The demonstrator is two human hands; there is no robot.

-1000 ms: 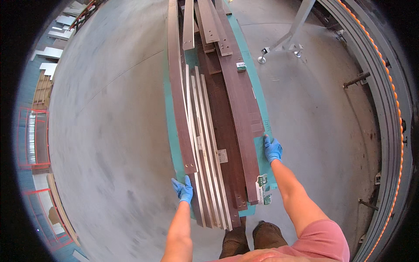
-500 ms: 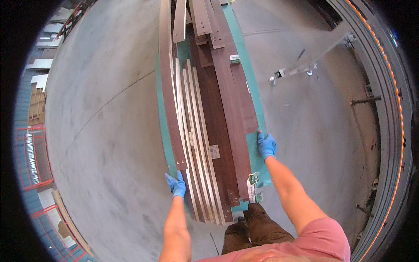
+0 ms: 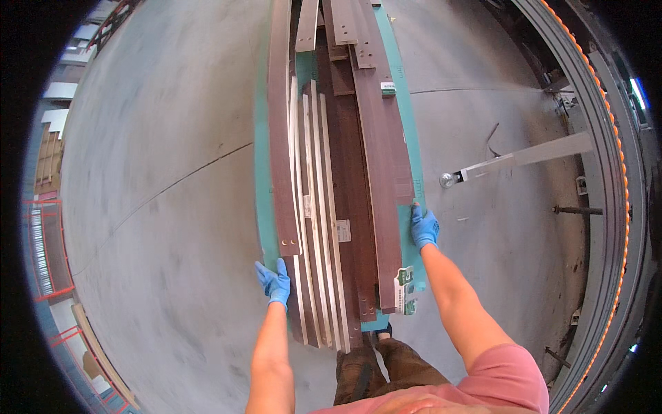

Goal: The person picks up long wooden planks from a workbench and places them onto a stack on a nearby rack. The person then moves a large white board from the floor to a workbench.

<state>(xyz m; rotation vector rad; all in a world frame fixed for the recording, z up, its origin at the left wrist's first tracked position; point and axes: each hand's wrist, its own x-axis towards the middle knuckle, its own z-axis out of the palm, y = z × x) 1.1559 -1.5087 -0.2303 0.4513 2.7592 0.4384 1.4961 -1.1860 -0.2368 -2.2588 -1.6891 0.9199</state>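
A long stack of dark brown boards (image 3: 386,228) lies on a teal-green sheet (image 3: 263,186) that shows along both sides. Several thin pale-edged strips (image 3: 310,200) run lengthwise in its left half. My left hand (image 3: 275,283), in a blue glove, is at the stack's near left edge, its thumb on the inner side and its fingers outside. On the right, my gloved right hand (image 3: 425,229) grips the teal edge with the thumb on top. White-and-green labels (image 3: 405,284) are near the near right corner. The stack's support is hidden beneath it.
Grey concrete floor (image 3: 165,234) surrounds the stack. A metal bar with a round foot (image 3: 517,160) juts in from the right. Beyond it runs a long metal frame (image 3: 614,228) with an orange cord. Red railings (image 3: 52,248) stand at the far left.
The floor crack and the metal bar have shifted toward me in view, while the stack stays between my hands. I have moved forward along with the stack, both hands keeping their places at its sides.
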